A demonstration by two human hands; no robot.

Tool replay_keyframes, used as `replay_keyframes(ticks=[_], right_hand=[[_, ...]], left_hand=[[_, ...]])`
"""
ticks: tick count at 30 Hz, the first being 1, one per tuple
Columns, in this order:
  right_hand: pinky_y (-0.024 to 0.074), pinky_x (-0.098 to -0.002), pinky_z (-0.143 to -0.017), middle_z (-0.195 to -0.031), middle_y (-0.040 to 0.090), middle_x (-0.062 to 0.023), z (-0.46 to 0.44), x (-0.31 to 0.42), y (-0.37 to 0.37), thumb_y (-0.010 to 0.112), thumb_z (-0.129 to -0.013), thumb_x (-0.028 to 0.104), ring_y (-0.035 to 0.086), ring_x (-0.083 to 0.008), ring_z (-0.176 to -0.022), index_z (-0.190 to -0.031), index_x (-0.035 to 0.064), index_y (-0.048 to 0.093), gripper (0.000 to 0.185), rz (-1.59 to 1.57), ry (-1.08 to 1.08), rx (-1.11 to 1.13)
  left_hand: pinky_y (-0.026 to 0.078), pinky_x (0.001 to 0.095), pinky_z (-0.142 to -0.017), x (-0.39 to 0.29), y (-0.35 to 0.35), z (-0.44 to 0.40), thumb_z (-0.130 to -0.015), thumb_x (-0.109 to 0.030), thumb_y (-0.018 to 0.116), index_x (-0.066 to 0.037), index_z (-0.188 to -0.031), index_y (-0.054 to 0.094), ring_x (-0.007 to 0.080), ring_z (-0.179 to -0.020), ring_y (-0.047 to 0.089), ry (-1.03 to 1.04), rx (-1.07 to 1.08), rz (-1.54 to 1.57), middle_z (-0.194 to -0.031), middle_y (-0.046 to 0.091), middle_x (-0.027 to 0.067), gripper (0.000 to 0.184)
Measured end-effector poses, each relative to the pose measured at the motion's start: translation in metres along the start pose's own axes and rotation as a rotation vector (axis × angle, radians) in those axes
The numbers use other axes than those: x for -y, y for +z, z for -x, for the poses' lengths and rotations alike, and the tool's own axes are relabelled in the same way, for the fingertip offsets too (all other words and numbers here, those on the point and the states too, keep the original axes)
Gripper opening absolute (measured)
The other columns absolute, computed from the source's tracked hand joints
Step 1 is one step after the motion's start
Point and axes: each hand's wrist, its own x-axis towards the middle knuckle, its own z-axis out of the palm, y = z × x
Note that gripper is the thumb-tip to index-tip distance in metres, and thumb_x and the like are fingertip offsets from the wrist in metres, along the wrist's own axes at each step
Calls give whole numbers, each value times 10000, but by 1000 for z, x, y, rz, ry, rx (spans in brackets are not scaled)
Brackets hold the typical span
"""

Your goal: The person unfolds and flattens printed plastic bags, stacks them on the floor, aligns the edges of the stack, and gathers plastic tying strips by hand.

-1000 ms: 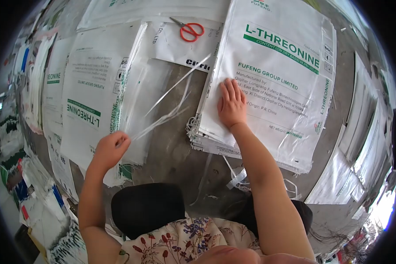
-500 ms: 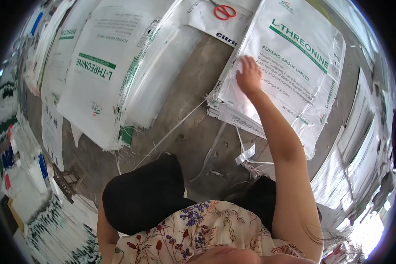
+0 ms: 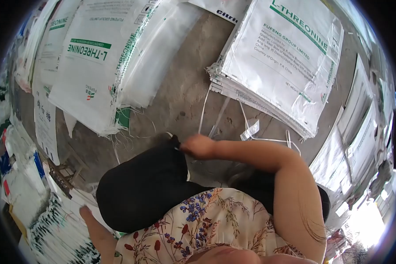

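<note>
My right hand (image 3: 198, 147) is curled closed beside my left knee, slightly blurred. A thin white strap (image 3: 203, 112) runs down from the near left corner of a sack stack (image 3: 277, 57) and ends at this hand, so the fingers seem wrapped around it. White woven sacks with green L-THREONINE print make up that stack. Low on the left, my left hand (image 3: 87, 213) is by the white stacked sacks; its fingers are hidden or too small to make out.
More L-THREONINE sacks (image 3: 86, 66) lie at the left, next to translucent plastic liners (image 3: 152, 57). A loose white strap with a tag (image 3: 251, 129) lies on the concrete floor (image 3: 176, 94). Further sack piles (image 3: 361, 132) stand at the right.
My right hand has left the top of the stack and come down to my knee. The strap, which stretched left before, now drops to that hand. The view has shifted; the red scissors are out of sight.
</note>
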Motion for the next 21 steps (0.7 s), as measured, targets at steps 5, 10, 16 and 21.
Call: replay_keyframes(ticks=[5,10,16,21], right_hand=[[454,-445,-718,-884,617,-174,58,17,-23,480,-874,302,592,-354,-821,-987,83,588,269,-256,168,571],[439,-444,-712,-886,615,-172,135,-9,-96,470,-881,314,582,-350,-804,-1058,114,588,292,-306,322,543],[476,-353,-682,-834,635,-93,222,-34,-156,430,-926,320,597,-226,-680,-1078,83,602,330,-367,762,532],[477,-292,-608,-800,633,-58,294,-37,-137,471,-915,257,571,-145,-605,-1038,79,623,265,-662,998,359]], left_hand=[[317,195,-456,-128,-230,-124,-861,-279,567,-99,-975,590,48,-530,422,-454,-4,1843,-753,547,-29,215],[330,180,-469,-242,-438,-173,-898,-271,514,-56,-974,567,52,-529,453,37,134,1878,-731,589,16,234],[362,188,-556,-293,-527,-197,-913,-262,476,-69,-949,542,70,-614,491,242,307,1961,-872,630,60,207],[364,201,-681,-284,-556,-200,-923,-237,454,-104,-925,538,69,-781,486,285,516,2056,-1013,615,38,158]])
